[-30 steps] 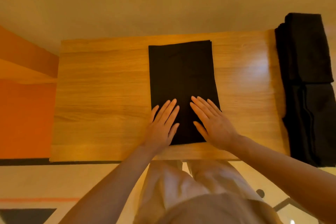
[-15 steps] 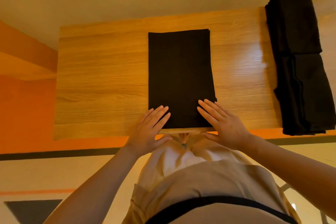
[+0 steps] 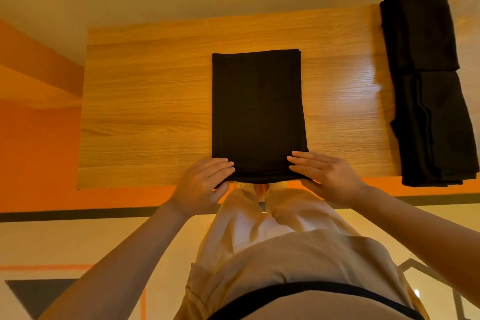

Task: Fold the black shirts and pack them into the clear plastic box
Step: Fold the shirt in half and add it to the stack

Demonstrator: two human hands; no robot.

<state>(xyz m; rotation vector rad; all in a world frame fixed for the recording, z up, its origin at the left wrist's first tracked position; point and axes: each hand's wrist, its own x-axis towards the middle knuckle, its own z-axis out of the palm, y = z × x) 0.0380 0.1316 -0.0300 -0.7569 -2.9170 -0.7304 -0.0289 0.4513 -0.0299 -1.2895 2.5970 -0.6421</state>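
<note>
A black shirt [image 3: 257,112], folded into a long rectangle, lies in the middle of the wooden table [image 3: 145,101], its near edge at the table's front edge. My left hand [image 3: 205,179] pinches the near left corner, fingers on top and thumb under the edge. My right hand [image 3: 324,176] pinches the near right corner the same way. Folded black shirts [image 3: 428,80] lie in two piles at the table's right end. No clear plastic box can be made out.
Bare wood lies to the left and right of the shirt. An orange and cream floor surrounds the table. My beige trousers [image 3: 272,228] are right against the front edge.
Both hands slid back from the top of the shirt to its near edge and now pinch the two near corners. The shirt lies in the same place.
</note>
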